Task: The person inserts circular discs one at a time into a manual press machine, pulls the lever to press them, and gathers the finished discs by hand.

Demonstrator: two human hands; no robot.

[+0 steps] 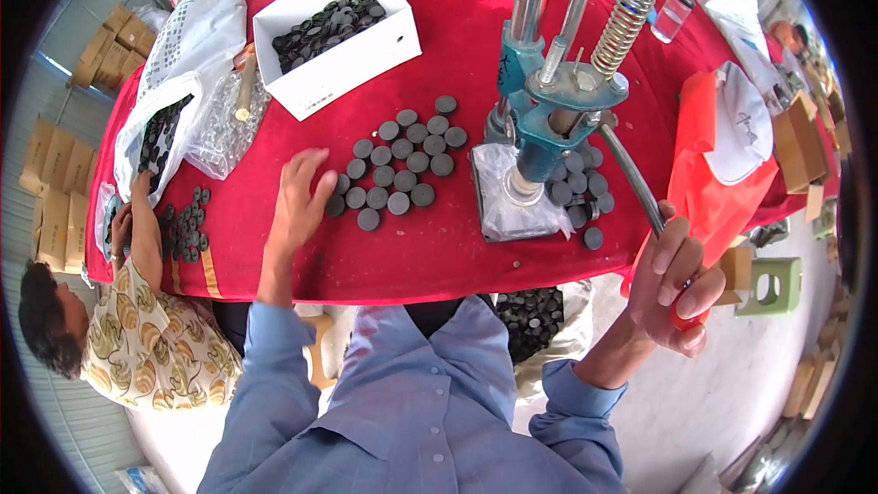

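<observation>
My right hand (pixel 675 288) is wrapped round the red-tipped end of a steel lever (pixel 636 178). That lever joins a teal hand press (pixel 553 119) with steel columns and a coil spring. Under the press ram lies a plastic-wrapped base plate (pixel 501 215); whether a piece sits beneath the ram is hidden. My left hand (pixel 302 197) is over the red cloth with nothing in it, thumb and fingers apart. Just right of it, several dark grey round caps (pixel 399 160) lie in a loose group. More grey caps (pixel 578 185) are heaped at the right of the press.
A white box (pixel 352 73) of black discs stands at the back left. Beside it are a white sack (pixel 174 73) and a clear plastic bag (pixel 224 123). A co-worker (pixel 151 338) sits at the left edge. An orange-red bag (pixel 700 169) hangs on the right.
</observation>
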